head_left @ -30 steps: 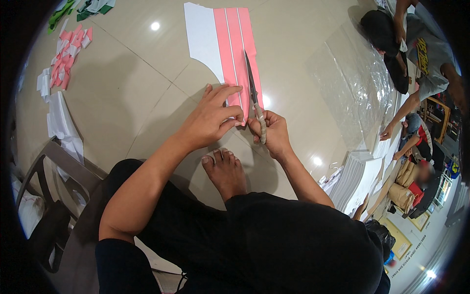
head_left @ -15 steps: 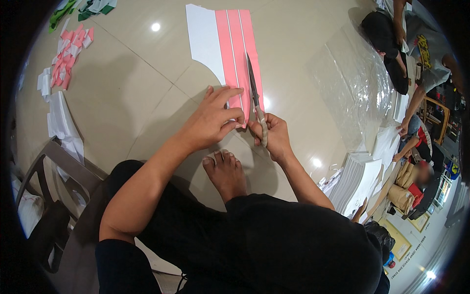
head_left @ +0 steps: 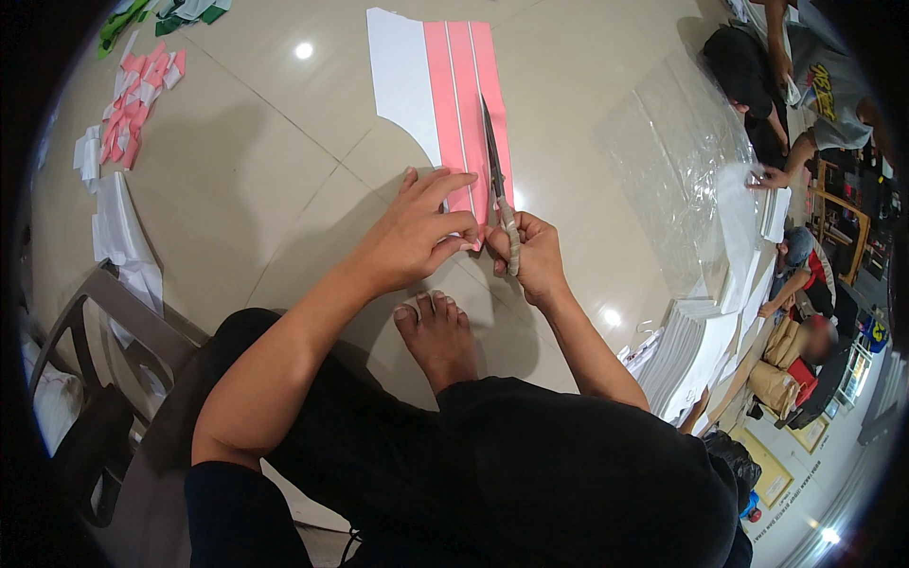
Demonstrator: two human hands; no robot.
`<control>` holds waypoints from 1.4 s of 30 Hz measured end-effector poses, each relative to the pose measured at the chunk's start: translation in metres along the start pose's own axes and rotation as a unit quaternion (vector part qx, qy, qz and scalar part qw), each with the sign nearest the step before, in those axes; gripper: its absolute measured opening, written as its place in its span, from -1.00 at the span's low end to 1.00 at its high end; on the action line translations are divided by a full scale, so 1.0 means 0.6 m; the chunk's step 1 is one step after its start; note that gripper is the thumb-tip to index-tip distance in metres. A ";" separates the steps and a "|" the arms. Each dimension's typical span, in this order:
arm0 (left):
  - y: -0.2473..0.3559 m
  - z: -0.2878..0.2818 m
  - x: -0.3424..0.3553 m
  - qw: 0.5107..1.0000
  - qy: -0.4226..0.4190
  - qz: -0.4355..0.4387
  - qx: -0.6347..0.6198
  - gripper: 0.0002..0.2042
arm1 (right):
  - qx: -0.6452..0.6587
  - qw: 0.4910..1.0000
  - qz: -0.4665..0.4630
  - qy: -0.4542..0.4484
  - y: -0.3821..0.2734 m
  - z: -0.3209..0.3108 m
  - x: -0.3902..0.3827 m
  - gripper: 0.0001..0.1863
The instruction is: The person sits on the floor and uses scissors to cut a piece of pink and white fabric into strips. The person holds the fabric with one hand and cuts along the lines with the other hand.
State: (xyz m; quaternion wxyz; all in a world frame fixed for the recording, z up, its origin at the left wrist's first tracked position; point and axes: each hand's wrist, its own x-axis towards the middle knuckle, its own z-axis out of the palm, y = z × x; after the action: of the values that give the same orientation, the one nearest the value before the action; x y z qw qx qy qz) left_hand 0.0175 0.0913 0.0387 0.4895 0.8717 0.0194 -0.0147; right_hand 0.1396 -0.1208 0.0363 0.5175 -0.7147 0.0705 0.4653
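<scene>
A pink sheet with thin white stripes (head_left: 457,85) lies on the tiled floor, joined along its left side by a white curved-edged piece (head_left: 401,71). My left hand (head_left: 414,227) rests on its lower part, thumb and index finger pinched on the pink sheet's bottom edge, other fingers bent over it. My right hand (head_left: 527,256) grips scissors (head_left: 496,170) with wrapped handles; their long blades lie along the pink stripes, pointing away from me. My bare foot (head_left: 437,336) is just below the hands.
Pink-and-white scraps (head_left: 133,104), green scraps (head_left: 180,17) and white pieces (head_left: 123,237) lie left, beside a grey plastic chair (head_left: 142,317). At right are clear plastic (head_left: 663,180), stacked white paper (head_left: 689,350) and co-workers (head_left: 833,85), one hand (head_left: 772,178) holding a white sheet.
On the right, a co-worker's hand has moved up, lifting a white sheet over the clear plastic. My hands, scissors and pink sheet show only a slight shift, much like the whole view's.
</scene>
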 end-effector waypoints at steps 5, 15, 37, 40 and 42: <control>-0.001 0.000 0.001 1.000 -0.001 0.002 0.005 -0.89 | 0.000 1.000 0.006 -0.001 0.007 -0.004 0.004 -0.71; 0.001 -0.004 0.000 1.000 -0.005 0.002 0.007 -0.88 | -0.006 1.000 0.005 0.000 0.001 0.001 0.000 -0.72; 0.002 -0.006 0.003 1.000 0.008 0.023 0.012 -0.85 | -0.003 1.000 0.002 -0.003 -0.011 0.001 0.015 -0.72; 0.003 -0.006 0.002 1.000 -0.005 0.003 0.005 -0.85 | -0.010 1.000 0.003 -0.004 -0.021 0.006 0.015 -0.71; 0.002 -0.006 0.002 1.000 0.003 0.018 0.015 -0.84 | -0.011 1.000 0.000 -0.004 -0.024 0.007 0.020 -0.71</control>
State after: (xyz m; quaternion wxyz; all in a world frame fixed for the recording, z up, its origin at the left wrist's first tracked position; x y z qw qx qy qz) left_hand 0.0189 0.0939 0.0414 0.4765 0.8791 0.0052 -0.0031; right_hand 0.1522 -0.1063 0.0372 0.5100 -0.7181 0.0634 0.4692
